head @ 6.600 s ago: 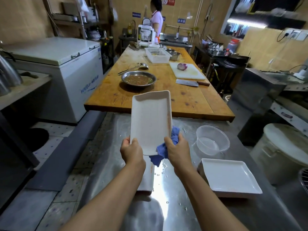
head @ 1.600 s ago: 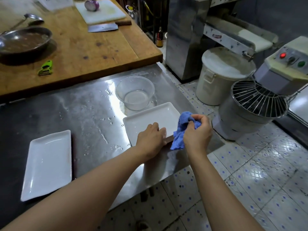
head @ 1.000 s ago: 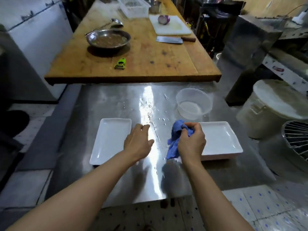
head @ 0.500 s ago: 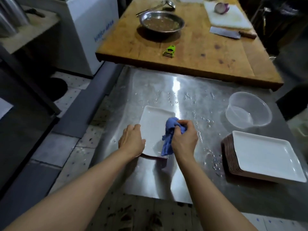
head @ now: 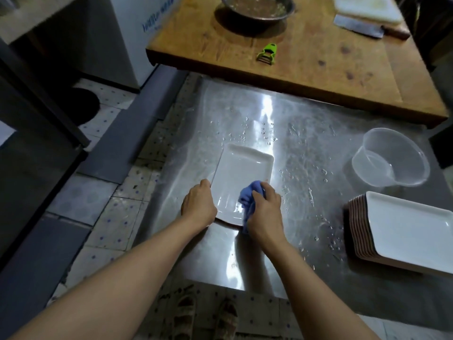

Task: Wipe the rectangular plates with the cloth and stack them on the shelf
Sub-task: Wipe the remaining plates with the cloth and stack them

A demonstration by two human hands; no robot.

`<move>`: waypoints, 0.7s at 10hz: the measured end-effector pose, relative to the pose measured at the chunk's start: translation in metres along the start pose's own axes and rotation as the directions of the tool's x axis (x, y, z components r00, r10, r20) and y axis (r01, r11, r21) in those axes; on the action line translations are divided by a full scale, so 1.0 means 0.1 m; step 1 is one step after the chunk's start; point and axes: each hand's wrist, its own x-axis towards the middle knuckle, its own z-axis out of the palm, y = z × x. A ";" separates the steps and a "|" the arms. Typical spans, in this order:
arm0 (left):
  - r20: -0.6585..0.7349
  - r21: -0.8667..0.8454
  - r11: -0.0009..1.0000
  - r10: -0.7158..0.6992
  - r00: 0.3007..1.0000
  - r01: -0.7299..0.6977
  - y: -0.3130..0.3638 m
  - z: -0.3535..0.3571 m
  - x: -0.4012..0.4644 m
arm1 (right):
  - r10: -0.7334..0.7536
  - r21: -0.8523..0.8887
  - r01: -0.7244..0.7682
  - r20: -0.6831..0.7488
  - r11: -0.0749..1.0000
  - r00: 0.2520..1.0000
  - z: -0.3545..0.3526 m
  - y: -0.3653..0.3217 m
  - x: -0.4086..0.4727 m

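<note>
Head view. A white rectangular plate (head: 241,177) lies flat on the wet steel counter (head: 306,148), near its middle and toward the front edge. The left hand (head: 198,208) rests at the plate's near-left corner, fingers curled against the rim; whether they pinch the rim or merely steady it cannot be told from this angle. The right hand (head: 266,212) is clenched round a bunched blue cloth (head: 248,197), which is pressed onto the near-right part of the plate's inner surface, with a fold trailing over the near rim.

To the right, well apart, stands a stack of plates (head: 402,231) of the same kind, white on top with brown edges showing down the side. Behind that stack sits a clear plastic bowl (head: 389,161) holding a little water. Water droplets are scattered across the counter.

Beyond it, a wooden table (head: 318,57) carries a green peeler (head: 267,53), a metal pan (head: 257,7) and a cleaver (head: 360,27)
</note>
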 end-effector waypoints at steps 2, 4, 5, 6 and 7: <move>0.012 -0.188 0.982 -0.018 1.000 0.020 0.09 -0.08 0.04 | -0.006 -0.197 0.049 0.213 0.979 0.977 0.01 0.17 -0.03; 0.214 -0.595 0.779 -0.086 0.973 0.200 0.12 -0.07 0.06 | -0.093 -0.182 0.134 0.220 0.974 0.971 -0.02 0.19 -0.12; 0.258 -0.684 0.696 -0.050 0.965 0.219 0.08 -0.05 0.01 | -0.137 -0.028 0.149 0.261 0.988 0.956 0.04 0.08 -0.18; 0.290 -0.737 0.635 -0.012 0.957 0.231 0.10 -0.07 -0.06 | -0.193 0.024 0.193 0.248 0.981 0.949 0.07 -0.01 -0.18; 0.280 -0.768 0.608 0.032 0.960 0.204 0.12 -0.15 -0.12 | -0.240 0.088 0.225 0.244 0.970 0.939 0.04 -0.06 -0.16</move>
